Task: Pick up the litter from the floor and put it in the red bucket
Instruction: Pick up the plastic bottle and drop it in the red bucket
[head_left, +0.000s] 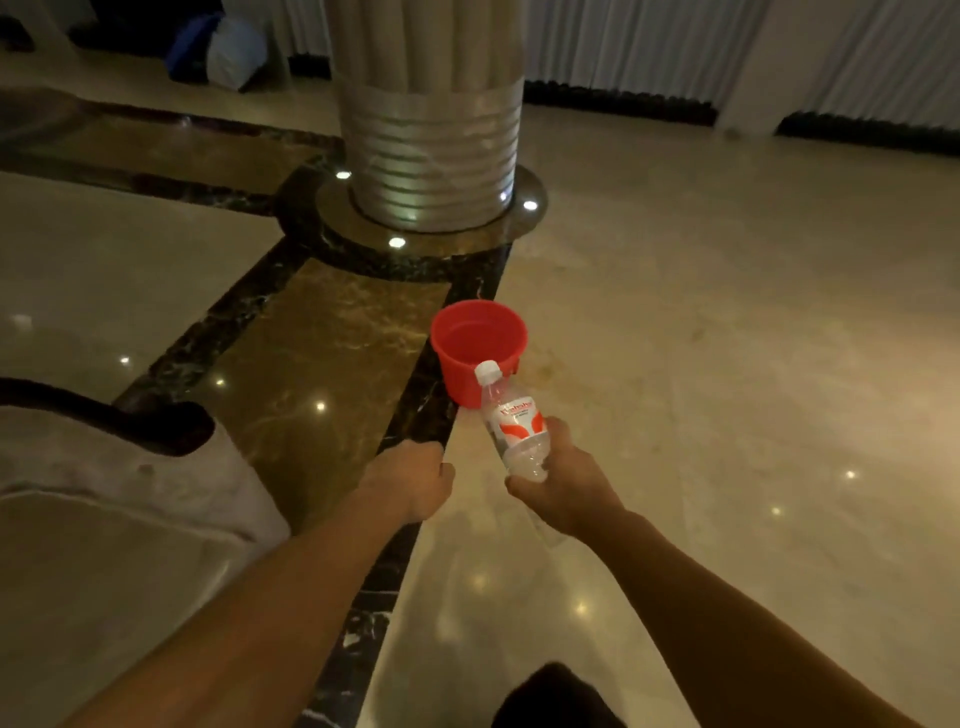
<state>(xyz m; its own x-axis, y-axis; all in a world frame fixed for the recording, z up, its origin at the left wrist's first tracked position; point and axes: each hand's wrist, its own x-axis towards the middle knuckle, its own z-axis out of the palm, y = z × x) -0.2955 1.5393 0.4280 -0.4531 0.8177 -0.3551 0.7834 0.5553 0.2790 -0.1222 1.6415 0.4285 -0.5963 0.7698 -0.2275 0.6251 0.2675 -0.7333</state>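
The right hand (563, 491) wraps the base of a plastic bottle (511, 421), whose cap end tilts forward toward the red bucket (470, 364) just ahead; the left hand (410, 480) is curled, empty.

Two bare forearms come in from the lower edge of the view, with no sleeves, cuffs, watch or bands anywhere along their visible length. The left hand (410, 480) is bare, without glove or ring (only its back shows, so the fingers are mostly hidden). The right hand (563, 488) is likewise ungloved and unadorned. At the bottom edge, between the forearms, sits a dark rounded shape, too dim to identify as clothing or footwear.
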